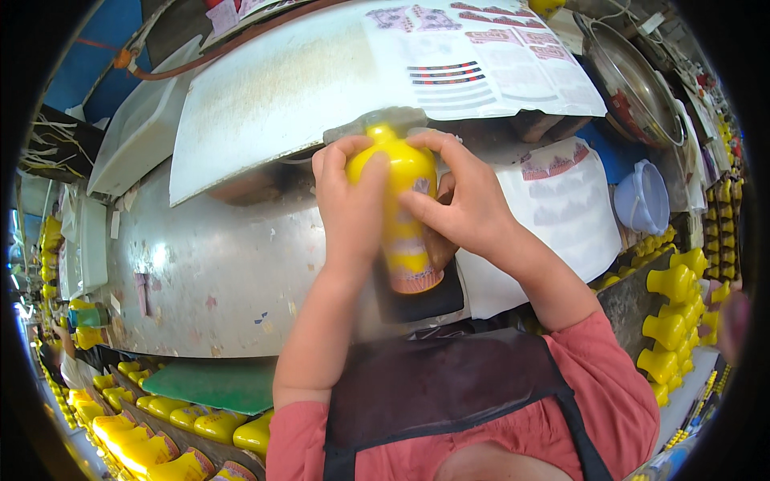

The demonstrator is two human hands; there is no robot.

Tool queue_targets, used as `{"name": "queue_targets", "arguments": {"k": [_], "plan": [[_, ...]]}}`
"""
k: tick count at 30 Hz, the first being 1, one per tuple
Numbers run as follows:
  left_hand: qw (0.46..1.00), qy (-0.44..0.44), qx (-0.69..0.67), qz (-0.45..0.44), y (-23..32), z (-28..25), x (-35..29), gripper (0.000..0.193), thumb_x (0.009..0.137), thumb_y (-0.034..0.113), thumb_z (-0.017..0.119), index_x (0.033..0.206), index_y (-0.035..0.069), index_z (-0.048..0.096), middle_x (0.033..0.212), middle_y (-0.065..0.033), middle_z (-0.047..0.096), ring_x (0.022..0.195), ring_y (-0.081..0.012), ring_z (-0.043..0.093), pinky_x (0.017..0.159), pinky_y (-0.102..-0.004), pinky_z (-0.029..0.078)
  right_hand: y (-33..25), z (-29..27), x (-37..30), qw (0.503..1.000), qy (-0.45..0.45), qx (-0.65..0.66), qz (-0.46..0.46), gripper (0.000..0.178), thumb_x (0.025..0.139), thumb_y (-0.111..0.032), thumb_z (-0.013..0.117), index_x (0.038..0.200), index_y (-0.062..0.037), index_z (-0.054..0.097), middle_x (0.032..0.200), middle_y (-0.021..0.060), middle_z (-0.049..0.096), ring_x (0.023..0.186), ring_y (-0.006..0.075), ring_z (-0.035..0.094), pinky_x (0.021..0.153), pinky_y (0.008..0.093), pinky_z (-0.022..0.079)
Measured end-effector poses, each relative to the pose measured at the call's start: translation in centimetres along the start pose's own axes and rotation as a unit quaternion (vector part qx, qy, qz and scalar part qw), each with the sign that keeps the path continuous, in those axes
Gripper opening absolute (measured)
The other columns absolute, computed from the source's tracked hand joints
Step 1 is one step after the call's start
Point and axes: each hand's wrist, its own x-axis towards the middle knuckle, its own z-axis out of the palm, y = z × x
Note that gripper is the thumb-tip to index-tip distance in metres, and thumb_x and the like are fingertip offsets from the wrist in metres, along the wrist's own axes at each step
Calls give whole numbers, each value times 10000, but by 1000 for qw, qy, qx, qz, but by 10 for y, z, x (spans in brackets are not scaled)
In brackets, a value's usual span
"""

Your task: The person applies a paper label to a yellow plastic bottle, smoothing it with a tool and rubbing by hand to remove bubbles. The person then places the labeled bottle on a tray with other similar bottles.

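Note:
A glossy yellow bottle lies between my hands, its neck pointing away and its base toward me. Pinkish-purple patterned decals mark its side, and a patterned band circles the base. My left hand grips the left shoulder, thumb along the upper body. From the other side my right hand holds it, its index finger curled at the shoulder and its thumb pressed on the side near a purple decal. Beneath the base is a dark pad. A grey, wet-looking block or cloth sits behind the neck; I cannot tell which.
A white board carries printed decal sheets beyond the bottle. Another decal sheet lies right, near a pale blue bucket and metal basin. Yellow bottles fill racks at lower left and right. Metal tabletop extends left.

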Motion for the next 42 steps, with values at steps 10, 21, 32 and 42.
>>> {"name": "queue_targets", "arguments": {"k": [10,21,32,42], "plan": [[1000,5,4,20,-3,2,-5,304,1018,259,521,1154,8,624,1196,-147,529,1136,-268,536,1033,-385,417,5,-1,-4,994,11,-79,-75,558,824,-181,789,1338,-66,606,1234,176,645,638,167,669,600,288,548],[992,-31,56,110,-17,-4,-14,434,1072,323,391,1305,-6,553,1337,-194,472,1277,-323,457,1123,-415,343,3,0,4,958,10,-217,-185,477,857,-308,745,1323,-228,682,818,133,578,590,307,625,537,405,541],[991,-27,21,126,-26,-3,-19,422,1041,234,434,1366,-30,489,1378,-203,456,1285,-326,459,1131,-423,347,-11,-15,10,941,-73,-247,-220,425,915,-245,733,1335,-217,679,942,154,669,676,314,679,595,390,556],[978,-26,81,189,-23,-3,-16,378,1036,213,442,1325,-19,518,1339,-205,484,1261,-348,470,1101,-432,367,-1,-4,10,949,-23,-244,-199,453,875,-268,745,1319,-247,658,826,98,585,622,313,649,553,409,543]]}}
